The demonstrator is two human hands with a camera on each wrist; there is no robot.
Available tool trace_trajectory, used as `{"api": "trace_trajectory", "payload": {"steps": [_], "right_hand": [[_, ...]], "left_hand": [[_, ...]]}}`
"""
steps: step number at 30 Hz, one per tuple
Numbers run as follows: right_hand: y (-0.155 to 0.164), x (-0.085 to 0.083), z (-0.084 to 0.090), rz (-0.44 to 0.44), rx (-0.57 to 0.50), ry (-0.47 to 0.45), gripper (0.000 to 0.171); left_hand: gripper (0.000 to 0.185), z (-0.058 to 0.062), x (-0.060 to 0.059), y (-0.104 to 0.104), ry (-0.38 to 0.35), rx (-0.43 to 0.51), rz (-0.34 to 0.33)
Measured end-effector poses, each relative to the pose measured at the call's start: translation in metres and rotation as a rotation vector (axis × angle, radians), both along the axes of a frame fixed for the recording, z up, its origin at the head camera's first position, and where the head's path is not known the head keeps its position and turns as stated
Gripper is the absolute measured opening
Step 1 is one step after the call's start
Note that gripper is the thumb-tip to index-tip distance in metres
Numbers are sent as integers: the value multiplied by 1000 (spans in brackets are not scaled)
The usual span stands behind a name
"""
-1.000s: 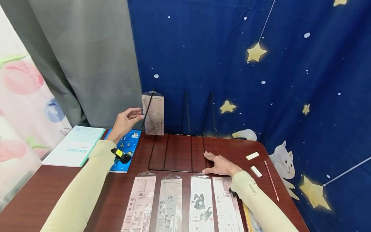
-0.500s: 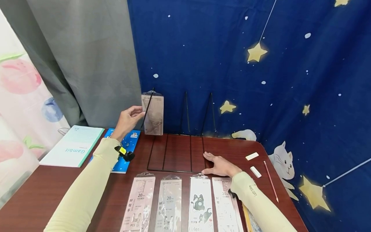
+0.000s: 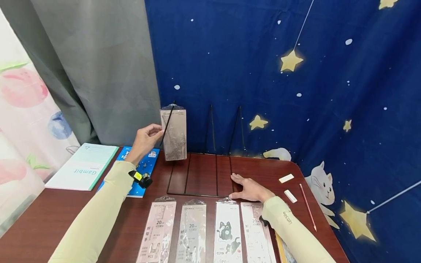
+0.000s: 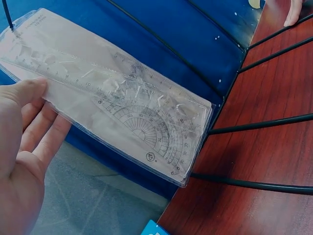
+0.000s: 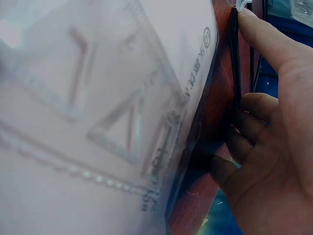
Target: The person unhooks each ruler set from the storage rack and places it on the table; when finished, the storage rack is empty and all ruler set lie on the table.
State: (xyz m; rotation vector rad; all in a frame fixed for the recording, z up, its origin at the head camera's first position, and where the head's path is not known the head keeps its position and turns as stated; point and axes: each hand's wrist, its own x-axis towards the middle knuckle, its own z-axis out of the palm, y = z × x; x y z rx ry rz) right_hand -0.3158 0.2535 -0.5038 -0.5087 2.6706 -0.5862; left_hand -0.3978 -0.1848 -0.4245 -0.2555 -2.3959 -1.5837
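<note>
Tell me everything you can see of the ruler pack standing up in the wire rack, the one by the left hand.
The ruler pack is a clear plastic sleeve holding a see-through straight ruler, a protractor and what look like set squares. It stands upright on its short end at the left end of the black wire rack, against the blue curtain. One slanted rack wire crosses its front. The left hand touches its left edge with the fingertips. Its print is too small to read.

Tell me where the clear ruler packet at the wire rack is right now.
In the head view the ruler packet stands upright at the wire rack's far left end, against the blue curtain, with the left hand at its left edge.
</note>
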Motion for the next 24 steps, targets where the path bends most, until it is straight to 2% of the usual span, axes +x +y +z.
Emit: {"api": "trace_trajectory", "payload": {"steps": [12,18,24], "right_hand": [[0,1,2,6,8,14,95],[0,2,3,0,8,6,94],[-1,3,2,1,-4,2,94]], "left_hand": [[38,1,13,-3,-4,-18,-18],[37,-5,29,-4,32,-43,5],[29,-6,48,-3,67,-19,-10]]}}
